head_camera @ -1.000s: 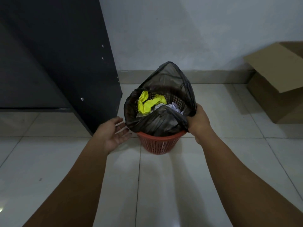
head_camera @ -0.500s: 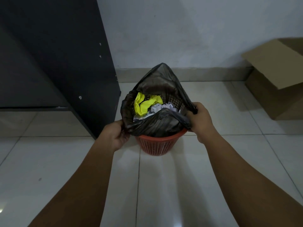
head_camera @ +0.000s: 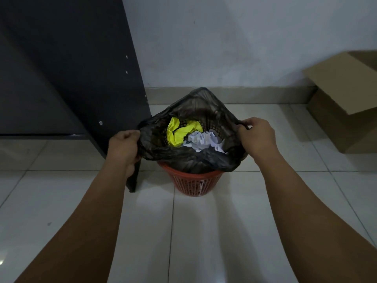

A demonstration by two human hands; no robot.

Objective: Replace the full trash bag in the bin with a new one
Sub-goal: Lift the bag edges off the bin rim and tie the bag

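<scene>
A small red mesh bin (head_camera: pixel 194 181) stands on the white tiled floor. A black trash bag (head_camera: pixel 195 160) lines it, its mouth pulled up and stretched wide above the rim. Inside lie yellow waste (head_camera: pixel 177 132) and crumpled white paper (head_camera: pixel 204 140). My left hand (head_camera: pixel 123 145) is closed on the bag's left edge. My right hand (head_camera: pixel 256 135) pinches the bag's right edge. The two hands hold the mouth apart, level with each other.
A dark cabinet panel (head_camera: pixel 85 78) stands close to the left of the bin, its foot touching the floor by my left wrist. An open cardboard box (head_camera: pixel 346 103) sits at the right by the wall. Tiled floor (head_camera: pixel 195 231) lies in front.
My left hand went from open beside the bin to gripping the bag's left edge. Both hands have pulled outward and up, so the bag's mouth now gapes wider.
</scene>
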